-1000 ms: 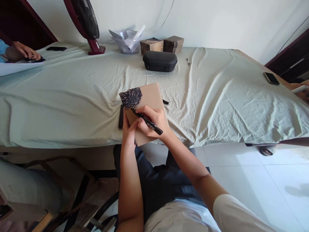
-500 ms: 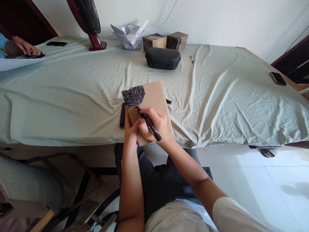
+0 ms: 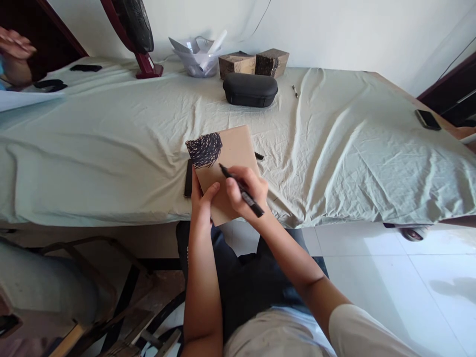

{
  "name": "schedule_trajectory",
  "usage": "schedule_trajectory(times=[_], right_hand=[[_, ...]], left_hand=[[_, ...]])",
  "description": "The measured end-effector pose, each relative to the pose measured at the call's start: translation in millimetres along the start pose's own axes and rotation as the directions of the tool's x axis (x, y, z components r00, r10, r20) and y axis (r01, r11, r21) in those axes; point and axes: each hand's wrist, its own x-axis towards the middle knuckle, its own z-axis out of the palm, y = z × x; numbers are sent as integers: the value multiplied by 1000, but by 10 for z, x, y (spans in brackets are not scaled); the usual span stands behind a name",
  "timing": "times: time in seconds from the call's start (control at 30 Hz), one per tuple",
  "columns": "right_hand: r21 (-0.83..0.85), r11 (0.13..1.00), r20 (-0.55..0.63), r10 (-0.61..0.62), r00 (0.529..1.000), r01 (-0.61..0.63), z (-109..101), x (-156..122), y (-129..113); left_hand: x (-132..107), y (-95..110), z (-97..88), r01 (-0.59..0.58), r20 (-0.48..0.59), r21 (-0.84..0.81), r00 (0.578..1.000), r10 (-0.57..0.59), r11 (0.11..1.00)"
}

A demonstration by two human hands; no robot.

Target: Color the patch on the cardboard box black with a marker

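A brown cardboard box (image 3: 236, 144) rests tilted at the table's front edge. Dense black scribble (image 3: 204, 150) covers its far left corner. My left hand (image 3: 203, 198) grips the box's left side, thumb on the top face and the other fingers mostly hidden. In my right hand (image 3: 247, 191) is a black marker (image 3: 243, 191), pinched like a pen. Its tip points at the bare cardboard just right of the scribble; whether it touches is hard to tell. A dark flat object (image 3: 188, 178), perhaps a phone, lies partly under the box's left side. A small black piece (image 3: 259, 156) pokes out at the right.
Behind the box stands a black zip case (image 3: 250, 90), with two patterned boxes (image 3: 238, 64) beyond it. A clear plastic basket (image 3: 203, 64) and a fan (image 3: 143, 44) stand by the wall. Phones lie at both ends. Another person's hand (image 3: 17, 44) is at far left.
My right hand has moved the marker right, off the scribble's lower edge. My left hand and the box have stayed put. The other person's hand has lifted from the black object at far left.
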Motion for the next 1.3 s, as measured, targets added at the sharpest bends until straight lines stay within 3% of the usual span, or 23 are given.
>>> schedule_trajectory(times=[0.1,0.17,0.23,0.33,0.4,0.47,0.57,0.63,0.7,0.87,1.03,1.3], right_hand=[[-15,990,-214,131,968,-138,-317,8,229],[56,969,-255,245,935,-239,-605,23,516],[181,916,-107,381,918,-359,-896,32,858],[358,708,118,613,781,-609,-1211,18,1317],[350,654,108,683,722,-671,-1293,-5,1524],[205,702,57,687,724,-682,-1282,-19,1647],[-276,782,69,596,800,-559,-1172,3,1720],[-570,722,150,560,814,-392,-1088,39,1723],[-710,648,214,571,793,-275,-1018,73,1709],[-779,587,224,589,776,-221,-922,106,1703],[-767,609,261,583,769,-202,-830,184,1813],[-765,619,316,601,734,-177,-411,507,1978]], left_hand=[[-9,14,-18,-23,-25,6,999,23,1000],[-2,14,-27,-31,-18,32,999,32,999],[10,11,-28,-38,-31,49,999,39,998],[26,17,-17,-35,-69,68,997,40,997],[31,35,-5,-26,-67,81,997,31,996],[31,62,9,-17,-63,67,998,21,998],[22,102,36,-12,-84,19,996,14,1000],[13,120,57,-21,-99,10,995,22,1000],[2,130,76,-31,-112,20,993,33,999],[-26,146,106,-36,-133,75,990,46,997],[-47,181,121,10,-134,112,991,5,994],[-58,230,154,38,-147,95,989,-24,995]])
